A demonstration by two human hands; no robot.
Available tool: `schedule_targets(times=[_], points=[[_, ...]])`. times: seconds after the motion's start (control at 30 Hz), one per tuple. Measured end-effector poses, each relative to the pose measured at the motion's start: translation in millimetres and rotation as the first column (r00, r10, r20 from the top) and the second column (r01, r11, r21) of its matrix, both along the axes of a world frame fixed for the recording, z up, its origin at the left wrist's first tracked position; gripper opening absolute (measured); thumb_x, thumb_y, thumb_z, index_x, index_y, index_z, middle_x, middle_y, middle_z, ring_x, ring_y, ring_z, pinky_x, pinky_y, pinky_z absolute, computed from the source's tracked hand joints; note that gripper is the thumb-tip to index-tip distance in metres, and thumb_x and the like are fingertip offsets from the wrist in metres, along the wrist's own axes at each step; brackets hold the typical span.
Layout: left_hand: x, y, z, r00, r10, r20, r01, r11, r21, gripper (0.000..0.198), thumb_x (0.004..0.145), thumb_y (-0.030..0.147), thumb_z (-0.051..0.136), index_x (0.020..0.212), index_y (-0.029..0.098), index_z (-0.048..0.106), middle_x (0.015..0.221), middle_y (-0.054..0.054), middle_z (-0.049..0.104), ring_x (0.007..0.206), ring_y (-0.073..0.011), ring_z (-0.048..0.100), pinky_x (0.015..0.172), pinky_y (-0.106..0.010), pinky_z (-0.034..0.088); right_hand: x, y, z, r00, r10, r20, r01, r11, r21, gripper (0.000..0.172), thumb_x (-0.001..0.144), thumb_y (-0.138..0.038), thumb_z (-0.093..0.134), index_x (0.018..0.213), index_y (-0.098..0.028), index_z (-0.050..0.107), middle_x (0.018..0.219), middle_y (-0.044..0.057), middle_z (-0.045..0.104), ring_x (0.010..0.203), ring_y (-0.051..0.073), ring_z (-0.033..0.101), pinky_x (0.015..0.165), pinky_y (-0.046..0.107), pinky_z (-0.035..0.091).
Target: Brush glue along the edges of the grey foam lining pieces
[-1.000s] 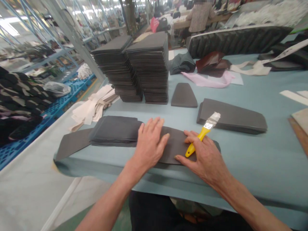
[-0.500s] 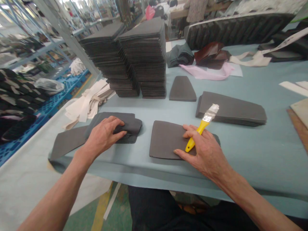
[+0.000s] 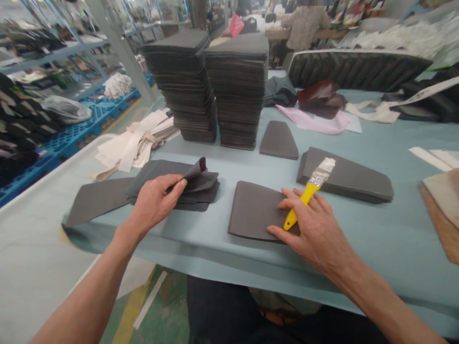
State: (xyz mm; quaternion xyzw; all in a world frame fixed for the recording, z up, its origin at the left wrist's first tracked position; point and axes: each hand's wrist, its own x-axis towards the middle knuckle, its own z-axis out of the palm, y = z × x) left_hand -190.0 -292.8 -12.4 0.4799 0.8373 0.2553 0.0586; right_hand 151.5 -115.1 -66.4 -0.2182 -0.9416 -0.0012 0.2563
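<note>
My left hand [image 3: 154, 200] pinches the top dark grey fabric piece [image 3: 195, 170] of a low pile [image 3: 172, 184] and curls its corner upward. Over to the right, my right hand [image 3: 311, 229] presses flat on a single dark grey foam piece [image 3: 253, 210] near the table's front edge. A yellow-handled brush [image 3: 308, 191] is held between that hand's fingers, bristles pointing away from me.
Two tall stacks of dark grey pieces [image 3: 218, 86] stand at the back of the blue-grey table [image 3: 376, 239]. A single piece [image 3: 278, 139] and a flat pile [image 3: 346, 179] lie behind my right hand. Cream strips [image 3: 136, 141] lie left; a person [image 3: 304, 24] works far behind.
My left hand left the foam piece, moved left to the low pile and lifted the corner of its top piece. The right hand stayed pressed on the foam piece with the brush.
</note>
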Motion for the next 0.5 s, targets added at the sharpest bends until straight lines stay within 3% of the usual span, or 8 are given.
schedule_targets(times=[0.1,0.23,0.4,0.5], points=[[-4.0,-3.4,2.7,0.995,0.049,0.091,-0.056,0.995,0.078,0.046,0.096,0.061,0.047,0.075,0.022,0.06,0.068,0.001,0.055,0.068,-0.0176,0.051,0.066,-0.031,0.037,-0.9,0.3,8.0,1.0,0.022,-0.001,-0.022,0.995,0.1,0.04,0.095,-0.047,0.08,0.114,-0.023,0.056,0.146,0.024,0.073,0.131,0.049,0.072,0.105,0.071,0.058],[-4.9,-8.5,-0.4,0.979,0.052,0.197,-0.093,0.974,0.206,0.052,0.099,0.065,0.043,0.068,0.024,0.039,0.065,0.003,0.04,0.065,-0.0146,0.041,0.063,-0.03,0.034,-4.9,-2.2,22.7,0.993,0.075,-0.092,-0.06,0.986,0.159,0.025,0.108,-0.047,0.059,0.11,-0.023,0.055,0.138,0.023,0.077,0.123,0.044,0.078,0.1,0.065,0.063],[-15.5,-13.6,-6.2,0.952,0.181,0.248,-0.273,0.869,0.413,0.055,0.1,0.072,0.049,0.074,0.024,0.049,0.066,0.004,0.042,0.063,-0.0143,0.041,0.064,-0.029,0.037,-22.9,-13.8,47.0,0.971,0.085,-0.223,-0.08,0.996,0.03,0.016,0.108,-0.039,0.062,0.112,-0.026,0.055,0.129,0.014,0.083,0.099,0.029,0.086,0.082,0.043,0.07],[-27.8,-18.6,2.6,0.923,0.288,0.254,-0.381,0.77,0.511,0.046,0.097,0.065,0.051,0.081,0.023,0.058,0.067,0.003,0.049,0.067,-0.0157,0.045,0.063,-0.028,0.04,-39.6,-22.8,60.2,0.957,0.102,-0.273,-0.12,0.991,-0.051,0.013,0.107,-0.036,0.064,0.107,-0.028,0.054,0.125,0.01,0.085,0.094,0.026,0.087,0.078,0.037,0.07]])
